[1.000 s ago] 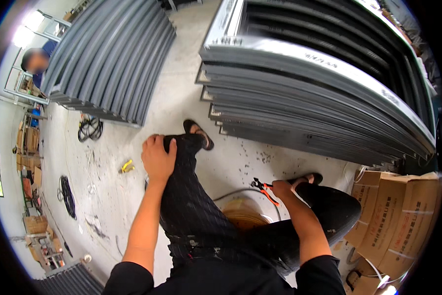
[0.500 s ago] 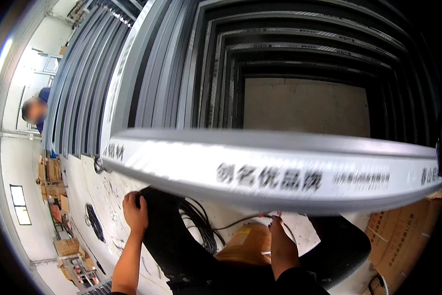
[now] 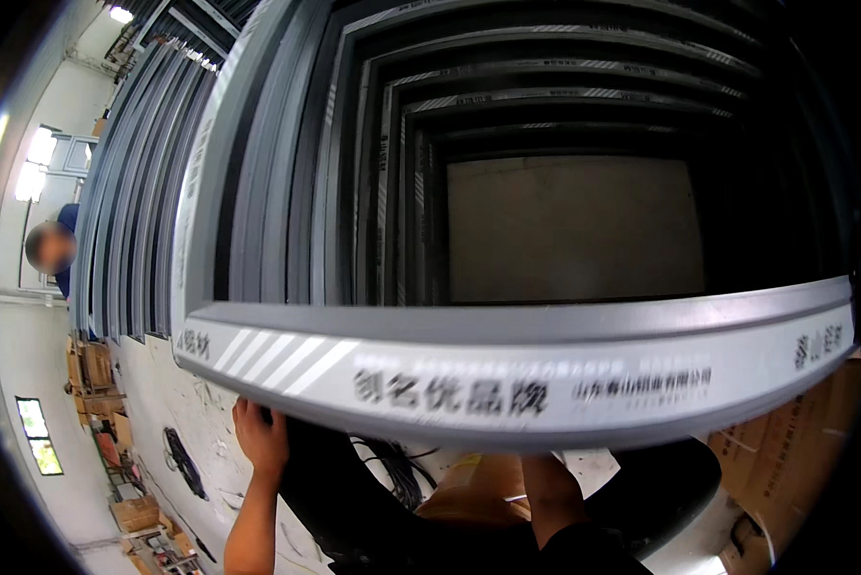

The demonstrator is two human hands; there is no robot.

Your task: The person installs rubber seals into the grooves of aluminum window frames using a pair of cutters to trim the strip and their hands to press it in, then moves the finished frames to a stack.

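A grey metal window or door frame stands right in front of me, its lower bar wrapped in printed white film and crossing the view. At its lower left corner, my left hand is beside my black-clad knee, fingers curled and their tips partly behind the bar. A dark patch shows between thumb and fingers; whether it is a held object is unclear. My right hand reaches up between my knees behind the bar, which hides its fingers and anything in them. Below lies a tan, rounded seat or box.
More nested frames stand behind the front one, with another row of grey profiles at left. Black cable lies coiled on the floor. Cardboard is at right, boxes along the left wall. A person is far left.
The view has shifted, so the frame's bar appears lower. It now covers my right hand, which earlier showed near something red, and part of my left fingers.
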